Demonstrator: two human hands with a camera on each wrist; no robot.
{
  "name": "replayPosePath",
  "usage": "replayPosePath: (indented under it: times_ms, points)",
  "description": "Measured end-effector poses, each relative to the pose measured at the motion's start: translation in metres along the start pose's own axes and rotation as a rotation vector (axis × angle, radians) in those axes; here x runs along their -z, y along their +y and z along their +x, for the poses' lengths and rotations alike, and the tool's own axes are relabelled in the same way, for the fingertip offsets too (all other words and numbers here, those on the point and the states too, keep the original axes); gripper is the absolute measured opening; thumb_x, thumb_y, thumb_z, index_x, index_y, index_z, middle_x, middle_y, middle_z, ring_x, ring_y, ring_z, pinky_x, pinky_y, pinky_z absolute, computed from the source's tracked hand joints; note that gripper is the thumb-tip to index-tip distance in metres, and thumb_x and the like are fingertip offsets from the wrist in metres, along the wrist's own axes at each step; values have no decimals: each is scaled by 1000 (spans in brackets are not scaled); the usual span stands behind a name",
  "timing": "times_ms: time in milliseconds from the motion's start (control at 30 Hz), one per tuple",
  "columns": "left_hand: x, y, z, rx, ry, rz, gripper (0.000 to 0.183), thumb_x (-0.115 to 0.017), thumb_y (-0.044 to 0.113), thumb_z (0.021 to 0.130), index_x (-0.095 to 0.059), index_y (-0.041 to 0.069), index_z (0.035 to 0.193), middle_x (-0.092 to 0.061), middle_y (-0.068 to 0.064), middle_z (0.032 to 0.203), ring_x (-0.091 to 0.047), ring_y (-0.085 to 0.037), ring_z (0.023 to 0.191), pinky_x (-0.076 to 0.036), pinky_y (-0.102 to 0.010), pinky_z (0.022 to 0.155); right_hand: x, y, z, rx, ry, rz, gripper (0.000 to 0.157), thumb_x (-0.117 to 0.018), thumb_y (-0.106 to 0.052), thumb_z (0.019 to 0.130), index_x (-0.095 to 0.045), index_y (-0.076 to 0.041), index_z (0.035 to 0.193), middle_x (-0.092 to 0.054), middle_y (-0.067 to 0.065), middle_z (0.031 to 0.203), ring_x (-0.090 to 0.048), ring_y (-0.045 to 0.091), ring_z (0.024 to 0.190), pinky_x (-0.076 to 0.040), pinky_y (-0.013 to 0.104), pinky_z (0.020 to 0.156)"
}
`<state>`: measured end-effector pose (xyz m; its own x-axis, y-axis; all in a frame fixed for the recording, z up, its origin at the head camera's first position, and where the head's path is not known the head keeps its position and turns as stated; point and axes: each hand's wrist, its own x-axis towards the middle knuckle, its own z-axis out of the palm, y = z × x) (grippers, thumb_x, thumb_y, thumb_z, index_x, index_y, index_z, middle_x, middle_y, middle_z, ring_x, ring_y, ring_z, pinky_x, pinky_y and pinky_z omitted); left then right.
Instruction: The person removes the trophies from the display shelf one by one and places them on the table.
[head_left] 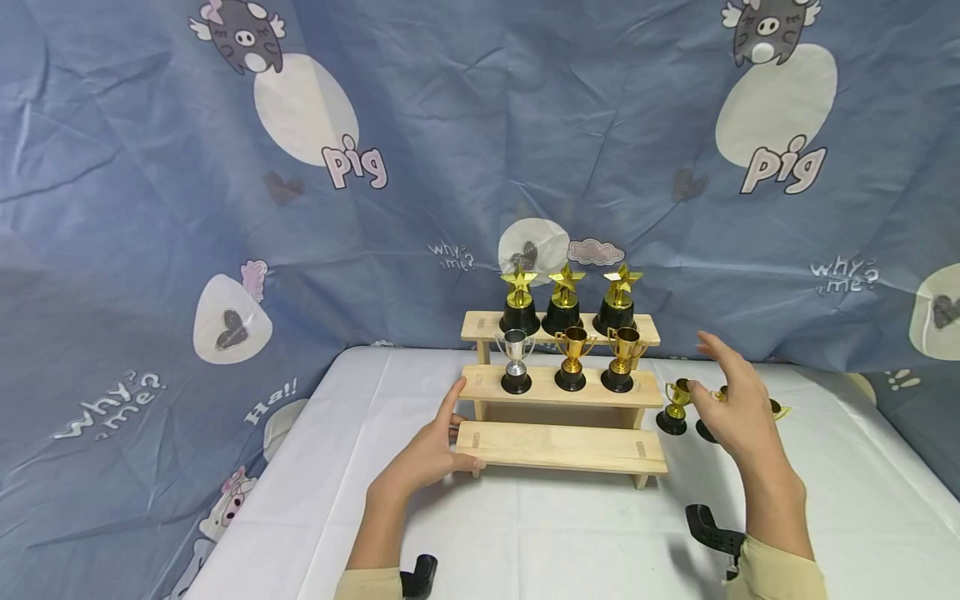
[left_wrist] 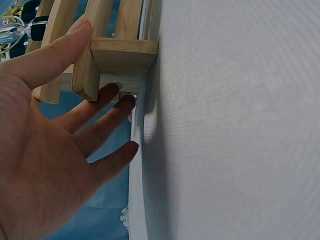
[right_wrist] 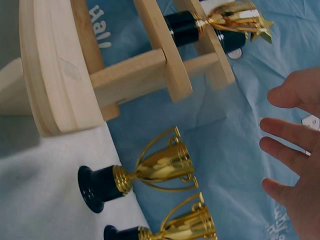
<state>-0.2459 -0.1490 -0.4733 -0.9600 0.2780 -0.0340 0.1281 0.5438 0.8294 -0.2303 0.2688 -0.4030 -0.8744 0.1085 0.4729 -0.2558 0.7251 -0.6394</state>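
My left hand [head_left: 423, 454] is at the left end of a three-tier wooden display stand [head_left: 555, 443]. Its thumb lies on the front edge of the bottom step, while the other fingers reach behind that end. My right hand [head_left: 738, 408] hovers beyond the stand's right side with fingers apart and nothing held. Beneath and beside it stand small gold trophy cups [head_left: 677, 404] on black bases, partly hidden by the hand. In the right wrist view two gold cups [right_wrist: 167, 162] show, apart from the right fingers.
Three gold star trophies [head_left: 566, 304] line the top step. On the middle step stand a silver cup [head_left: 515, 362] and two gold cups [head_left: 572, 360]. A white cloth [head_left: 555, 542] covers the table. Blue patterned fabric [head_left: 450, 150] hangs behind.
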Motion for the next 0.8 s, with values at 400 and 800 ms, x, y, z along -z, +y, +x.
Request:
replayPosePath:
  times_ms: [400, 800]
  points:
    - [1, 0, 0, -3, 7, 10, 129, -91, 25, 68, 2, 58, 152, -58, -14, 132, -61, -29, 118, -49, -51, 95, -20, -10, 4, 123, -23, 21, 76, -63, 1, 86, -39, -21, 154, -54, 22, 140, -44, 48, 132, -32, 67, 102]
    - [0, -1, 1, -1, -2, 10, 129, -90, 24, 69, 3, 58, 151, -57, -14, 132, -59, -30, 121, -48, -52, 97, -32, -22, 8, 110, -45, 41, 71, -67, -9, 91, -37, -23, 154, -55, 18, 139, -47, 43, 131, -34, 65, 100]
